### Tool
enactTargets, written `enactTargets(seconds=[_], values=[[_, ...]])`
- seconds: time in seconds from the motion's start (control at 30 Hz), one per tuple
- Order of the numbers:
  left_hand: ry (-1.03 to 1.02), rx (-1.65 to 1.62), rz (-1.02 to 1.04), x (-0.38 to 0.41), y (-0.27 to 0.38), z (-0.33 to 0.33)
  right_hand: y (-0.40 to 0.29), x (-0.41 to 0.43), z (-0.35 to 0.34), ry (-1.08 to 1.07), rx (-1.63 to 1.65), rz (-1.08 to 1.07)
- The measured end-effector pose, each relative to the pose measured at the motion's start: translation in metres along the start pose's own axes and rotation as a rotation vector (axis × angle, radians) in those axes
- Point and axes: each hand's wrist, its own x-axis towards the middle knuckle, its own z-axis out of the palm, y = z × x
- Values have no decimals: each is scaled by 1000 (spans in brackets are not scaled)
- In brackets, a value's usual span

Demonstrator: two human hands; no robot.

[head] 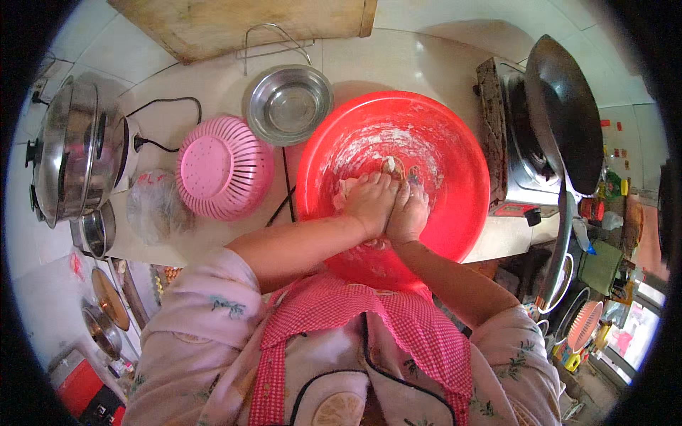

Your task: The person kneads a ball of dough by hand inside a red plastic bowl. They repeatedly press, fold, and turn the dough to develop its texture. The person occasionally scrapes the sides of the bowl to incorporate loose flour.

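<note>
A large red plastic basin (463, 181) is in front of me, its inner wall smeared with white, floury residue. My left hand (367, 205) and my right hand (409, 215) press side by side inside it, touching each other. Beneath them is a lump of pale dough (345, 193), mostly covered; a bit shows left of my left hand. Fingers on both hands point away from me and are bent downward. Dough sticks to the right fingers. The bottom of the basin under my palms is hidden.
Left of the basin are an upturned pink plastic colander (208, 165), a steel bowl (289, 104), a clear plastic bag (157, 205) and a lidded steel pot (80, 154). To the right, a dark wok (565, 117) leans upright over a gas stove (514, 154). The counter's front edge meets my apron (341, 303).
</note>
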Motion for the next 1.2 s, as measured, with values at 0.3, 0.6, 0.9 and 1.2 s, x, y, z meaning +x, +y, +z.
enactTargets(seconds=[0.3, 0.6, 0.9, 1.2], values=[[-134, -54, 160, 46, -20, -11, 20, 39, 12, -160, 176, 65], [-353, -132, -84, 62, 6, -53, 2, 67, -17, -345, 194, 219], [-420, 108, 148, -16, 7, -74, 22, 32, -107, -836, 249, -564], [-449, 162, 167, -31, 9, -26, 31, -13, -69, -800, 78, -651]])
